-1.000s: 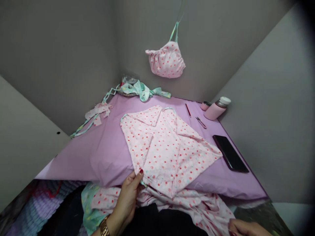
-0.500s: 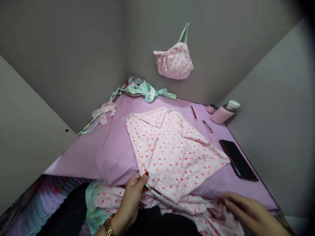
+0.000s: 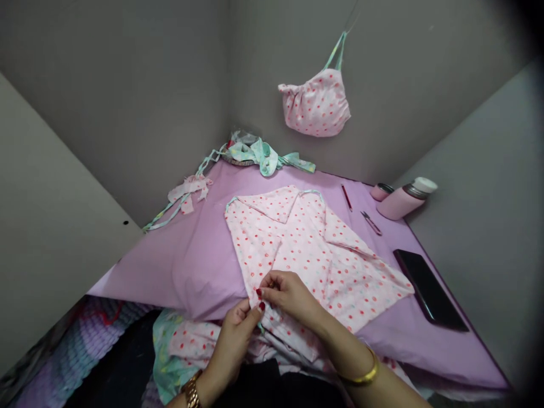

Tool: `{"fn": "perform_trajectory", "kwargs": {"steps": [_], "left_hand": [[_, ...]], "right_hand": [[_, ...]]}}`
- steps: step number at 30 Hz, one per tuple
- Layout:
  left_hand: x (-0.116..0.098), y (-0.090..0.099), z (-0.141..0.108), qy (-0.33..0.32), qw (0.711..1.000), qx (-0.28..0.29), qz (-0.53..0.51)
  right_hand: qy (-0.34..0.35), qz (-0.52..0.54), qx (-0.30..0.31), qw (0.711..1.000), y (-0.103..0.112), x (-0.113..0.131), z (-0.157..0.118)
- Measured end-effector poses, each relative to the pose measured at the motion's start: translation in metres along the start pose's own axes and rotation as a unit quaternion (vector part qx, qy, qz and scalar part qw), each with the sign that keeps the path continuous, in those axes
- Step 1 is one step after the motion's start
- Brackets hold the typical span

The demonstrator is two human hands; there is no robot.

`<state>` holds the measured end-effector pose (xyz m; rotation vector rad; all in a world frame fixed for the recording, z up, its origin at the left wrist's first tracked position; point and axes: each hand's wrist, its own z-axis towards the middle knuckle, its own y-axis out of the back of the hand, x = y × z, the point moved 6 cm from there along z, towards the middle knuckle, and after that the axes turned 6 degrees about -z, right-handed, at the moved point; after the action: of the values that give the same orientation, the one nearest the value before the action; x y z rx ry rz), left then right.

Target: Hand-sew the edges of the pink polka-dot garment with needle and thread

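Left hand (image 3: 238,328), thumb and finger pinching the near-left edge of dotted fabric (image 3: 304,249) spread on the tabletop (image 3: 204,255), long axis slanting far-left to near-right; right hand (image 3: 291,294), fingertips bunched there, hold unclear; fabric's corner points toward phone (image 3: 429,290)

1. Pale pink fabric (image 3: 301,255), scattered with red dots, lies spread on a lavender cloth (image 3: 199,260) at center.
2. Mint-green trim (image 3: 230,202) edges its far-left corner and far side.
3. Creased flaps (image 3: 272,204) fold inward; a pointed corner (image 3: 402,288) stretches right.
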<state>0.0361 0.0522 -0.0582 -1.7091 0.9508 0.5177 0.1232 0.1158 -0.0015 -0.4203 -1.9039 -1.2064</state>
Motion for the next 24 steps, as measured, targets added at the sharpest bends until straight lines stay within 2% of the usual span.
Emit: {"fn": "perform_trajectory", "kwargs": {"steps": [6,14,18,24], "left_hand": [[0.0,-0.002,-0.001,0.019,1.0,0.0,0.002],[0.002,0.001,0.002,0.024,0.999,-0.02,-0.01],[0.003,0.0,0.004,0.02,1.0,-0.014,-0.016],[0.003,-0.003,-0.001,0.032,0.999,-0.008,-0.027]], "right_hand": [[-0.006,0.039,-0.035,0.999,0.004,-0.003,0.004],[0.011,0.081,-0.015,0.997,-0.001,-0.002,0.007],[0.007,0.117,-0.048,0.992,0.0,-0.002,0.008],[-0.038,0.197,-0.097,0.975,0.001,-0.017,0.016]]}}
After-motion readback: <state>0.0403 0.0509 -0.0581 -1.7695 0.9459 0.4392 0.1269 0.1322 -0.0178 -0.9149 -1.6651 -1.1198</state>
